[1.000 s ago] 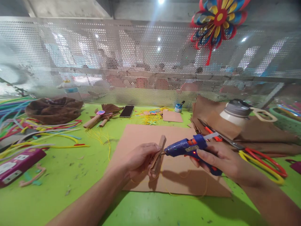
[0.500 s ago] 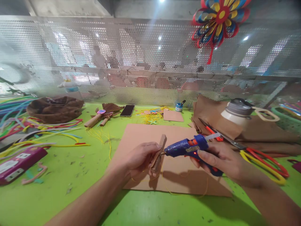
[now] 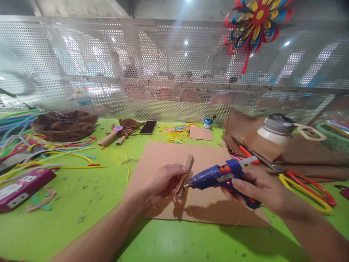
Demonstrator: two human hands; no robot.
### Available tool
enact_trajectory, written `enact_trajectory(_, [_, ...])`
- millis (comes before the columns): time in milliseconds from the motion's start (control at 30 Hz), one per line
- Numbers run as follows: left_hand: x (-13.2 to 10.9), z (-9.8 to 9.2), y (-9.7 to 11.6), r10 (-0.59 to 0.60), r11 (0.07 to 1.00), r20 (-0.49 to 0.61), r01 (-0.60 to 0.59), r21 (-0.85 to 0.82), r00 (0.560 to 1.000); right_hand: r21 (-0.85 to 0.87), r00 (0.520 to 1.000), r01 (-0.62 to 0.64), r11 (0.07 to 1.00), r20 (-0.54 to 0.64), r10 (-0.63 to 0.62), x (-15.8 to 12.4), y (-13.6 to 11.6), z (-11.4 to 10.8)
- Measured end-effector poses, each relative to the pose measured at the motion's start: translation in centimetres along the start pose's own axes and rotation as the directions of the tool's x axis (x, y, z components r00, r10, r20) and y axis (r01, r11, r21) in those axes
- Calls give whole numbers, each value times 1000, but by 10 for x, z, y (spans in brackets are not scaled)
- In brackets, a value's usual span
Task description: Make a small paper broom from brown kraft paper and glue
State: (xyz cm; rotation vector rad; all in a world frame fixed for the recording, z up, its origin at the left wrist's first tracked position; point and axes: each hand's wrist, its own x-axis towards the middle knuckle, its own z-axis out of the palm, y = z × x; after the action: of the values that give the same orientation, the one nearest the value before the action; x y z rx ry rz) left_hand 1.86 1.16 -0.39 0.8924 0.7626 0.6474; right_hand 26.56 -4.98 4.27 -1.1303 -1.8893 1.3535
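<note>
My left hand (image 3: 167, 181) is closed around a narrow folded strip of brown paper (image 3: 189, 165), tilted with its upper end away from me. My right hand (image 3: 259, 189) grips a blue hot glue gun (image 3: 211, 176); its red light is lit and a pale glue stick (image 3: 249, 160) sticks out of the back. The metal nozzle is at the lower part of the strip, touching it or nearly so. Beneath both hands lies a flat brown paper sheet (image 3: 155, 156), with a thin yellow thread (image 3: 196, 218) trailing across it.
At right, scissors (image 3: 308, 189) lie by brown paper (image 3: 321, 156) and a grey-lidded bottle (image 3: 278, 127). At left are pipe cleaners (image 3: 68, 153), a purple power strip (image 3: 27, 189) and a brown cloth item (image 3: 65, 125). Behind are paper pieces (image 3: 128, 127), a phone (image 3: 148, 127) and a small jar (image 3: 208, 123).
The glue gun's nozzle has moved slightly down along the folded paper strip, toward me. My left hand holds the strip in nearly the same place.
</note>
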Motion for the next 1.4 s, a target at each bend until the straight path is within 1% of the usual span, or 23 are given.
enact_trajectory(100, [1,0,0,16,1000,4,-16,-12,1000,10,999,-3,1000,-33,3,2,0,0])
enact_trajectory(233, [2,-1,0,7,1000,7,-7,5,1000,25,998,-1,1000,-58,3,5,-3,2])
enact_trajectory(467, [1,-1,0,-10,1000,21,10,4,1000,33,1000,-9,999,-22,9,2,0,3])
enact_trajectory(667, [2,-2,1,-19,1000,11,19,-3,1000,35,1000,0,999,15,0,1,0,3])
enact_trajectory(800, [2,-3,1,-36,999,26,36,-2,999,40,1000,-6,999,-17,6,2,-1,1])
enact_trajectory(933, [1,-1,2,-27,1000,30,27,-4,999,38,999,-14,999,-32,15,4,-3,2])
enact_trajectory(1200, [3,1,2,-14,1000,-1,14,-27,1000,46,999,13,999,36,-15,0,-4,4])
enact_trajectory(1400, [2,-1,3,-43,999,33,43,11,999,52,999,-3,999,-40,5,3,-2,1])
